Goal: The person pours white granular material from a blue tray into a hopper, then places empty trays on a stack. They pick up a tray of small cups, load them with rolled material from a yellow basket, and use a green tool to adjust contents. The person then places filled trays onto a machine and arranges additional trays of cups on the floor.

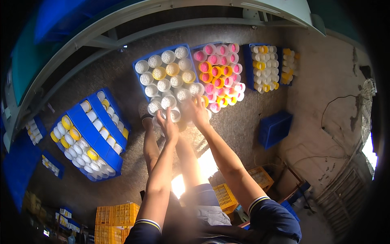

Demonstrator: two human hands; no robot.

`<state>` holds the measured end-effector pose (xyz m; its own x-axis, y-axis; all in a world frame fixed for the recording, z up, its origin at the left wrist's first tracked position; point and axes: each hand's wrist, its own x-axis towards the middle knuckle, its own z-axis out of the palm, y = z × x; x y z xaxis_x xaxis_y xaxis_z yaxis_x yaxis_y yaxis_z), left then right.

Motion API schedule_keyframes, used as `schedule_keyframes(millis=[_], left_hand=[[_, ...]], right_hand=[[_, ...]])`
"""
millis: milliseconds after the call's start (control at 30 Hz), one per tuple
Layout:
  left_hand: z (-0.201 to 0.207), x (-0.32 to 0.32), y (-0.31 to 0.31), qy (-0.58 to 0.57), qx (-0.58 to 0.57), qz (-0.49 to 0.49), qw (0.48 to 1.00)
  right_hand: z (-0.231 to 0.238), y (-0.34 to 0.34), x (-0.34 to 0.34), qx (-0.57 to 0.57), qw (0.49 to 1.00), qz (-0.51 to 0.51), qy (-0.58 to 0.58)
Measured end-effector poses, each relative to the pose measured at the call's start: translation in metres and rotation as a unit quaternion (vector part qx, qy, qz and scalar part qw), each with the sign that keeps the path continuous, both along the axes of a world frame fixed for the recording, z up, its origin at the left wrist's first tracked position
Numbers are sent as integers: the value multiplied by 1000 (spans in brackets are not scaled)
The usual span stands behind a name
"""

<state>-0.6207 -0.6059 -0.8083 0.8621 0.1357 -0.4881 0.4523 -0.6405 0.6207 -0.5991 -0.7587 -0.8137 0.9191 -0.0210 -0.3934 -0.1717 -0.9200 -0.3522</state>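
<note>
A blue crate point(136, 75) ahead of me holds rows of white and yellow cups filled with small white pellets. My left hand point(168, 127) is at its near edge, fingers apart beside the rim of a white cup point(175, 115). Close on its right, my right hand point(199, 114) reaches among the nearest cups. Motion smears its fingers and the pale shapes between the hands, so a grip there cannot be made out. Adjoining on the right is a group of white and orange cups point(218, 71) with pink contents.
Blue crates of white and yellow cups point(87, 132) stand at left; another loaded blue crate point(265, 67) is at far right. A blue bin point(275, 129) sits by the rough wall point(321, 89). Yellow plastic crates point(115, 215) lie behind me. A curved metal frame point(174, 25) spans the far side.
</note>
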Motion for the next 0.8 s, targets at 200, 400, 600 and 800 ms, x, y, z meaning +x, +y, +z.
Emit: schedule_keyframes(millis=[200,400,600,800], left_hand=[[-5,-9,-3,45,-4,20,999],[-4,-4,-14,108,-27,-15,994],[50,22,3,186,-8,-105,977],[215,139,39,59,-77,-147,984]], right_hand=[[0,-4,-12,-44,992,52,110],[-7,-9,-12,-85,992,66,70],[43,-2,10,-2,987,43,154],[220,21,131,169,982,78,-30]])
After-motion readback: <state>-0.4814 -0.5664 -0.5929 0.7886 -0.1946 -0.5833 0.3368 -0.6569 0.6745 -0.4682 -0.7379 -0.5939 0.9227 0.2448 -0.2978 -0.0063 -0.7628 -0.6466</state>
